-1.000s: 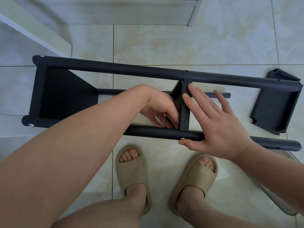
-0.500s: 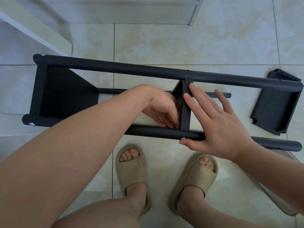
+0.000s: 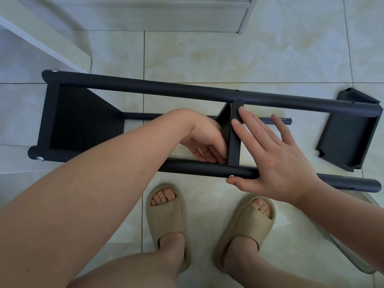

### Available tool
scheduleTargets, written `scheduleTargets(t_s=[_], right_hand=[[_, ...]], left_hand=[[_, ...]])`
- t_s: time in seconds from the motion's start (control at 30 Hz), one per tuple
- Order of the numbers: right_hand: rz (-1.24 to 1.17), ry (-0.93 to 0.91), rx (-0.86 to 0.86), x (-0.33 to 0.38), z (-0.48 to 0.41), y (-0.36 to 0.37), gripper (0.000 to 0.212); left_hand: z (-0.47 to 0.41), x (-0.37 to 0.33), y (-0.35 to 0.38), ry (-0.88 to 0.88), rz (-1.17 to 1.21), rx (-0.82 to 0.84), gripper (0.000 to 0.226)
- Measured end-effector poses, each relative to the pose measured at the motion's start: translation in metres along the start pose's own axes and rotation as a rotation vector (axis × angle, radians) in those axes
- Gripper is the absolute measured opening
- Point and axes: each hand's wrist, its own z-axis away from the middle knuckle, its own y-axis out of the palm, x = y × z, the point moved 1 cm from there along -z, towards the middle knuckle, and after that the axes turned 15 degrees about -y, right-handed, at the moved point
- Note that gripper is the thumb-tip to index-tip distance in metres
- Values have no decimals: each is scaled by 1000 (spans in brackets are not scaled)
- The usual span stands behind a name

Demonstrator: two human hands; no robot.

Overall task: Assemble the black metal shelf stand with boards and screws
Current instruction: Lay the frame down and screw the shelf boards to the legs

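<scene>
Two hands meet at the middle board (image 3: 234, 142) of the shelf stand (image 3: 166, 90), which lies on the floor (image 3: 207, 59). Straight fingers (image 3: 252, 123) of the right hand (image 3: 276, 163) press its edge, thumb beside the screw (image 3: 231, 176). The left hand (image 3: 204, 142) curls just left, contents unclear. Hold the board square while tightening.

The person wears sand-coloured slippers, the left slipper (image 3: 166, 221) and the right slipper (image 3: 247, 227), both on the side of the black stand (image 3: 187, 168) nearest to the person. Each one is thick and rounded, made in one smooth piece, with a wide band over the foot and an opening in front where the toes show. The left hand (image 3: 205, 140) and the right hand (image 3: 276, 161), over the stand, are bare, and so are both forearms and the lower legs.
</scene>
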Motion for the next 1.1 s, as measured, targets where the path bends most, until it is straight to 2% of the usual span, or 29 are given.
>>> scheduleTargets(t_s=[0.3,0.53,0.87,1.1], right_hand=[[1,-5,4,0,0,1,101],[-5,0,1,0,0,0,100],[-8,4,6,0,0,0,101],[-4,2,9,0,0,0,101]], left_hand=[[-1,0,0,16,31,-19,17],[1,3,-1,48,93,31,17],[-2,2,0,5,56,-11,8],[-3,2,2,29,111,18,11]])
